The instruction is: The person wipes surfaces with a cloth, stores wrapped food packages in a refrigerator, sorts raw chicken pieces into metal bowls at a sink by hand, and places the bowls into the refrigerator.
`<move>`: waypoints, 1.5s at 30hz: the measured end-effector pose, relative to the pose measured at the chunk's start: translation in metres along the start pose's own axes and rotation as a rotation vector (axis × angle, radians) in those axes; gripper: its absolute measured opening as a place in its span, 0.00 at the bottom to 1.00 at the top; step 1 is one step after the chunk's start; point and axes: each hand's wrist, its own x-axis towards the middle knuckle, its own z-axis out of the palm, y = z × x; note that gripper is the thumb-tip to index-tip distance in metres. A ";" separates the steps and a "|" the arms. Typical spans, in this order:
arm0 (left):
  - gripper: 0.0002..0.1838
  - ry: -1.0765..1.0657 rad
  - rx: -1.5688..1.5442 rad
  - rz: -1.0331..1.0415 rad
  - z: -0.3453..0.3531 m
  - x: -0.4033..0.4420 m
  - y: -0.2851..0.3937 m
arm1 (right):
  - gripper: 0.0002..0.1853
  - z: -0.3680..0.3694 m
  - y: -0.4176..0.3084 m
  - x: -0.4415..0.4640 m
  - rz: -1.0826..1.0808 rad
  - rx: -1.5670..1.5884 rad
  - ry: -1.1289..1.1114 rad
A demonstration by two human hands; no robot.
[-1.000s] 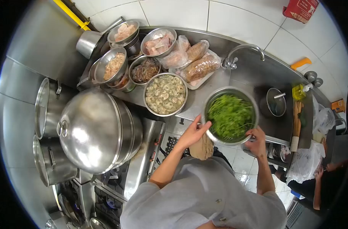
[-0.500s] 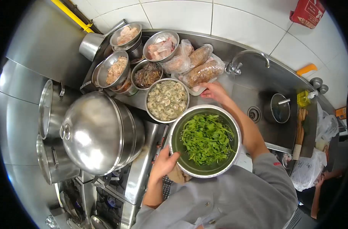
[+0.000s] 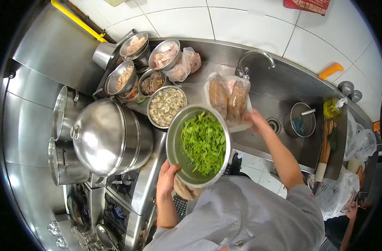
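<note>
My left hand [image 3: 167, 178] grips the lower left rim of a metal bowl [image 3: 176, 152] and holds it up in front of my body. Green leafy herbs [image 3: 204, 144] lie in that bowl. With my right hand [image 3: 258, 120] I grip the right edge of a white tray [image 3: 208, 93], fingers partly hidden by it. Two wrapped brown rolls [image 3: 237, 100] lie side by side on the tray, at the sink's left edge. Left of the tray, behind the herb bowl, is a bowl of greyish pieces in sauce [image 3: 167, 105].
Bowls of raw meat [image 3: 165, 56] and a plastic bag [image 3: 179, 72] stand at the back. A large domed pot [image 3: 101, 138] is on the left. The faucet [image 3: 254, 53] and a small pot [image 3: 300, 119] are at the sink. Another person's hand [image 3: 351, 210] shows at far right.
The tray with the rolls has moved right and turned, now in my right hand's grip. The herb bowl has shifted left and up and is tilted. The plastic bag stayed behind.
</note>
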 end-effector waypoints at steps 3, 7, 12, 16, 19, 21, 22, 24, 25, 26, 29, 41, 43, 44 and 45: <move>0.21 0.007 -0.069 0.069 0.042 0.013 0.013 | 0.29 -0.024 0.019 -0.032 -0.094 -0.033 -0.032; 0.24 -0.062 -0.121 0.129 0.085 0.070 0.007 | 0.29 -0.052 0.034 -0.105 -0.145 0.112 0.063; 0.26 0.039 -0.021 0.216 0.129 0.172 -0.041 | 0.27 -0.130 0.109 -0.157 -0.111 0.100 0.353; 0.29 0.118 0.087 0.364 0.142 0.234 -0.062 | 0.26 -0.123 0.097 -0.219 -0.260 0.122 0.397; 0.38 0.251 0.392 0.334 0.146 0.244 -0.046 | 0.22 -0.125 0.107 -0.247 -0.295 0.167 0.420; 0.38 -0.004 0.163 0.079 0.142 0.217 -0.042 | 0.22 -0.124 0.124 -0.263 -0.328 0.209 0.439; 0.34 -0.147 0.254 0.037 0.144 0.193 -0.050 | 0.23 -0.119 0.127 -0.263 -0.365 0.217 0.453; 0.22 -0.358 0.514 0.156 0.141 0.173 -0.085 | 0.25 -0.109 0.136 -0.261 -0.263 0.272 0.508; 0.20 -0.504 0.682 0.218 0.158 0.152 -0.093 | 0.26 -0.107 0.150 -0.256 -0.286 0.301 0.472; 0.19 -0.646 0.839 0.291 0.178 0.123 -0.092 | 0.27 -0.094 0.147 -0.254 -0.322 0.312 0.508; 0.24 -0.782 1.085 0.452 0.227 0.084 -0.085 | 0.28 -0.067 0.146 -0.240 -0.388 0.335 0.552; 0.48 -1.003 1.746 0.685 0.272 0.063 -0.061 | 0.32 0.007 0.152 -0.237 -0.395 0.479 0.804; 0.43 -1.128 1.563 0.701 0.272 0.060 -0.068 | 0.25 0.018 0.172 -0.237 -0.544 0.495 0.951; 0.43 -1.185 1.534 0.669 0.270 0.062 -0.077 | 0.25 0.020 0.183 -0.245 -0.475 0.495 0.979; 0.40 -1.242 1.509 0.683 0.270 0.056 -0.083 | 0.25 0.021 0.194 -0.253 -0.410 0.505 1.001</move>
